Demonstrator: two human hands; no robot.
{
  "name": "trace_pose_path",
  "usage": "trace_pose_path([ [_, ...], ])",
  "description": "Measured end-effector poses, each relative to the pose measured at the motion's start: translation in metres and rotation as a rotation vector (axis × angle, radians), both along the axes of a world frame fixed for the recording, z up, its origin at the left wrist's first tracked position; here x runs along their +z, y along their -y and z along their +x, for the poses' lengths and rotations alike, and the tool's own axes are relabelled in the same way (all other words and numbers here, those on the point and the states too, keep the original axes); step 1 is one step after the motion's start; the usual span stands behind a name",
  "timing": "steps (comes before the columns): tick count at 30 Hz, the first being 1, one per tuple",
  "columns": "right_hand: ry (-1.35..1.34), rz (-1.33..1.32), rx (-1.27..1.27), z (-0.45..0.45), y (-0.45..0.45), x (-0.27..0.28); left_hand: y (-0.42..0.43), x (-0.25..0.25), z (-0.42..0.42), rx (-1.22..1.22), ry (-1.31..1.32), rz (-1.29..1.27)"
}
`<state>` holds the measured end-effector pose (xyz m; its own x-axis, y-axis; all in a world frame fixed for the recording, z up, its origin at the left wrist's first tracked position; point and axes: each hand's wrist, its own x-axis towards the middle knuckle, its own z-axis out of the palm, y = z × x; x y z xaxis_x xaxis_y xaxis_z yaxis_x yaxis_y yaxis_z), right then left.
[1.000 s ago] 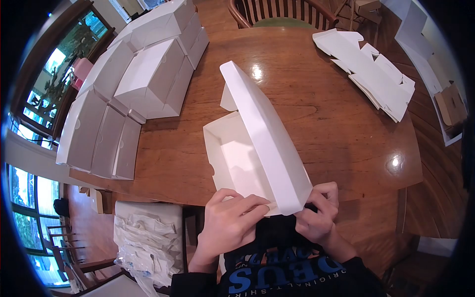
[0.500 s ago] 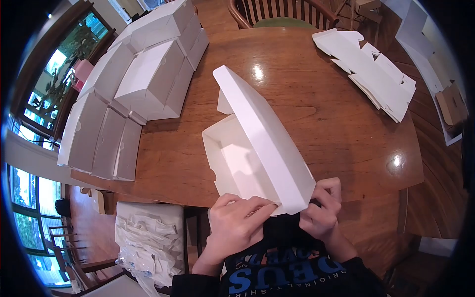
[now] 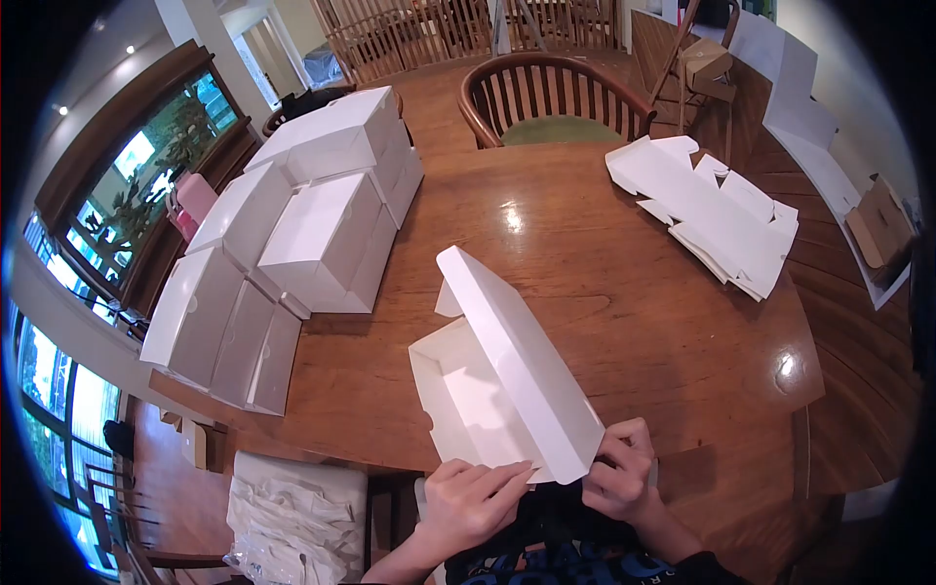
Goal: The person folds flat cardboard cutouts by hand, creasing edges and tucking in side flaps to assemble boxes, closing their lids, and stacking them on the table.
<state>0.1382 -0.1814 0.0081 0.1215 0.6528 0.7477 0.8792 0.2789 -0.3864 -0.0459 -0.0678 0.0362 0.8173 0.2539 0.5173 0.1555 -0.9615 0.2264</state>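
Observation:
A white cardboard box (image 3: 531, 366) lies at the table's front edge with its lid part-way raised and its inside showing. My left hand (image 3: 475, 502) grips the box's near end wall, fingers pinched at the near corner below the lid. On the other side, my right hand (image 3: 621, 473) has its fingers curled at the lid's near right corner; the box hides some of the fingertips. A side flap stands out at the box's far end.
Stacked white boxes (image 3: 322, 229) occupy the table's left side. Flat unfolded white cartons (image 3: 717, 210) lie at the back right. A wooden chair (image 3: 556, 97) stands behind the table (image 3: 673, 375). Clear plastic bags (image 3: 292, 526) lie on a seat at the lower left.
The camera view has tilted up, so everything sits lower in the picture and more of the room shows. Both hands stay at the box's near end; the lid's angle looks much the same.

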Motion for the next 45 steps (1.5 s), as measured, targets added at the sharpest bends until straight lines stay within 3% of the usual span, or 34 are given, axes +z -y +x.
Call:
trace_pose_path([
  [7,-0.006,0.009,0.052,-0.001,0.002,-0.004,0.001,0.005,-0.006,0.108,0.03,-0.176],
  [9,0.001,0.012,0.054,-0.001,0.001,-0.004,0.0,0.009,-0.004,0.057,-0.058,-0.063],
  [24,-0.021,0.045,0.044,-0.005,-0.001,-0.01,0.003,0.007,-0.001,0.074,-0.128,-0.003],
  [45,-0.009,0.021,0.043,0.0,-0.002,-0.009,-0.007,0.002,0.0,0.01,-0.027,0.001],
])
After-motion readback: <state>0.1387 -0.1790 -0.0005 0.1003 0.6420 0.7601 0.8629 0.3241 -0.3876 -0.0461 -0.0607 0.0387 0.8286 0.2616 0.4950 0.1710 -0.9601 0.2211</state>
